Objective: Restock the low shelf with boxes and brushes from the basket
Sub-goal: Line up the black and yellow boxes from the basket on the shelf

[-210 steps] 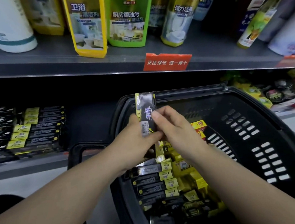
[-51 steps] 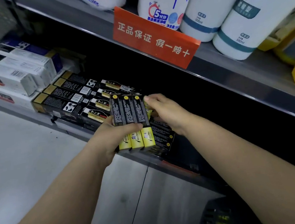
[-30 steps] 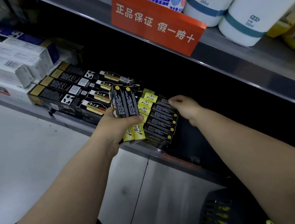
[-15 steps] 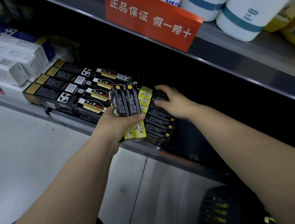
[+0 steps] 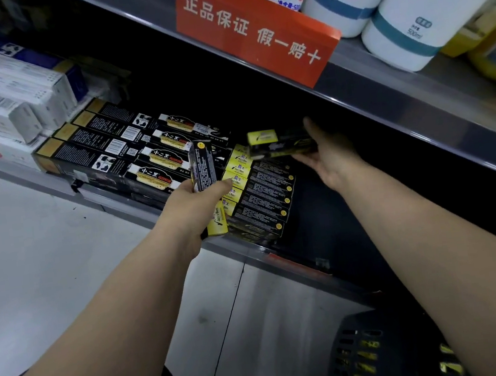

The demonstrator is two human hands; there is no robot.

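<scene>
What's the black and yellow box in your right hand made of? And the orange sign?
The black and yellow rectangular box in the right hand looks like printed cardboard, slightly glossy: sharp folded edges. The orange sign seems smooth plastic or coated card: flat, faint sheen.

Left hand (image 5: 194,205) gripping one upright black-yellow box (image 5: 204,174), right hand (image 5: 328,154) holding another box (image 5: 279,146) over shelved stack (image 5: 260,198)

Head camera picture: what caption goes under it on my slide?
The right hand holds a black-and-yellow box above the stack on the low shelf; the left hand grips a second box.
</scene>
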